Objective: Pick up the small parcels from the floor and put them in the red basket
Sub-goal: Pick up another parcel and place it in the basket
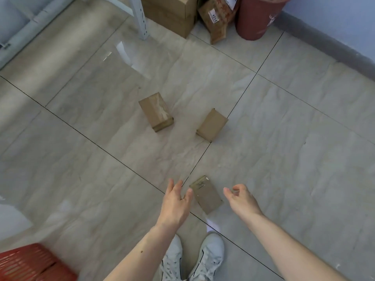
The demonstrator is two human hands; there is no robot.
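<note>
At the bottom edge of the view stand two white shoes (194,258), and to their left, in the corner, a part of the red basket (34,262) shows; its inside cannot be seen. Just ahead of the shoes both bare arms reach forward and down to the tiled floor (81,179). Between the hands lies the nearest small parcel (206,194), a flat brown box, alone on the floor. Its long axis runs from near-right to far-left, so it lies a little across the line of the arms. The left hand (175,201) is open, its fingers spread, and its thumb tip is just beside the left long edge of the parcel, perhaps touching it; I cannot tell for sure. The right hand (241,199) is also open and holds nothing, its fingers loosely curled, and it stays a little apart from the right side of the box. So the left hand is the nearer one, and I judge that it can close over the short width of the parcel. Farther ahead a second parcel (156,112) and a third parcel (212,124) stand well apart from the hands. Beyond them, against the wall, are larger cardboard boxes (172,13) and a dark red bin (258,17).
</note>
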